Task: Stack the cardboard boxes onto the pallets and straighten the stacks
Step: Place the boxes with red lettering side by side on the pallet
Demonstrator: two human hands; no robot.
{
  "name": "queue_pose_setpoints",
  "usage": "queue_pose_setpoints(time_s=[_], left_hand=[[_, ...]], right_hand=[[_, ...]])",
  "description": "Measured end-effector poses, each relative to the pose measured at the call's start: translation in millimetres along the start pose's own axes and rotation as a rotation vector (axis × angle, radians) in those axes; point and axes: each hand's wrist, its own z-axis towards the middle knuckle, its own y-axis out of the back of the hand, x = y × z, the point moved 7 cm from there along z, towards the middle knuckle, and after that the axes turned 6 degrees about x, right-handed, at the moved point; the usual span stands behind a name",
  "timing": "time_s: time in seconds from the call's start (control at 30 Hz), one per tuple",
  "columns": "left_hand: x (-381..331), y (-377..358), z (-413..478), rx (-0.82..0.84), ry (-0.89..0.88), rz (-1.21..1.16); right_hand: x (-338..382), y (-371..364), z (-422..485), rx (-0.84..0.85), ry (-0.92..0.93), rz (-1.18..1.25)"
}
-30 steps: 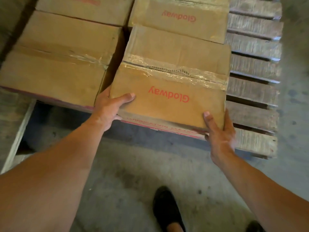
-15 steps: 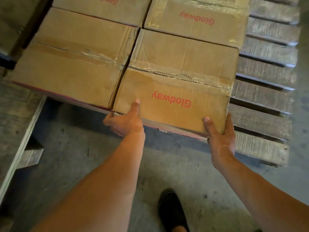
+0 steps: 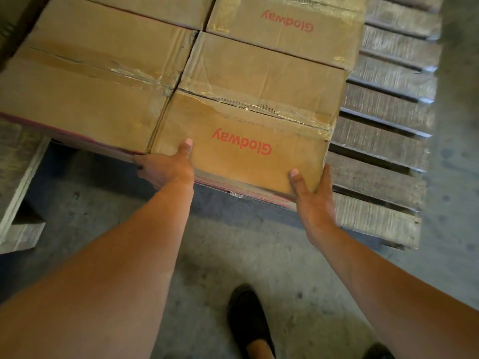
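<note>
Concrete floor (image 3: 228, 252), wooden pallet (image 3: 381, 161): left hand (image 3: 166, 168) and right hand (image 3: 315, 200) clutch near corners of the Glodway box (image 3: 248, 99); stiff, likely heavy, best held low.

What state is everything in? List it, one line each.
near box: taped shut, lying flat, held at both near corners.
left box: taped shut, flush against near box.
left hand: grips near box's left corner.
right hand: grips near box's right corner.
pallet: partly covered by boxes.

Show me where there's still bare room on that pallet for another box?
Bare slats run along the pallet's right side, beside the front Glodway box and the rear box. Leftward is crowded: the front one butts against the left box, leaving no hand gap.
</note>
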Motion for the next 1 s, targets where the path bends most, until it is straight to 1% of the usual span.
queue_pose_setpoints(time_s=[0.07, 0.13, 0.23, 0.3, 0.43, 0.53, 0.6, 0.7, 0.8, 0.9, 1.0], left_hand=[[-9.5, 6.3, -9.7, -0.066, -0.056, 0.073], [-18.4, 11.7, -28.8, -0.082, -0.22, 0.157], [-32.3, 12.2, -70.6, 0.029, -0.533, 0.339], [-51.6, 8.6, -104.6, 0.111, -0.677, 0.47], [-116.3, -4.8, -211.0, 0.27, -0.835, 0.59], [-175.8, -14.7, -322.7, 0.38, -0.965, 0.621], [-217.1, -16.6, -403.2, 0.444, -1.008, 0.617], [-277.2, -12.6, -524.4, 0.475, -1.094, 0.56], [-326.5, -22.5, -626.0, 0.478, -1.189, 0.54], [-360.9, -48.1, -706.3, 0.527, -1.259, 0.552], [-389.6, -74.4, -771.7, 0.56, -1.334, 0.54]], right_hand=[[3.6, 4.7, 1.1, 0.047, 0.019, -0.057], [8.3, 17.6, 1.1, 0.064, 0.015, -0.132], [24.3, 62.3, -3.3, 0.004, 0.062, -0.258], [41.4, 106.3, -10.0, -0.039, 0.12, -0.303], [86.1, 226.1, -37.2, -0.111, 0.166, -0.322], [135.9, 331.8, -76.7, -0.188, 0.219, -0.363], [166.8, 406.9, -112.3, -0.239, 0.223, -0.381], [206.4, 516.8, -165.9, -0.291, 0.256, -0.403], [234.9, 614.4, -204.2, -0.334, 0.293, -0.383], [251.0, 691.0, -223.7, -0.386, 0.3, -0.373], [262.1, 747.2, -220.6, -0.43, 0.301, -0.338]])
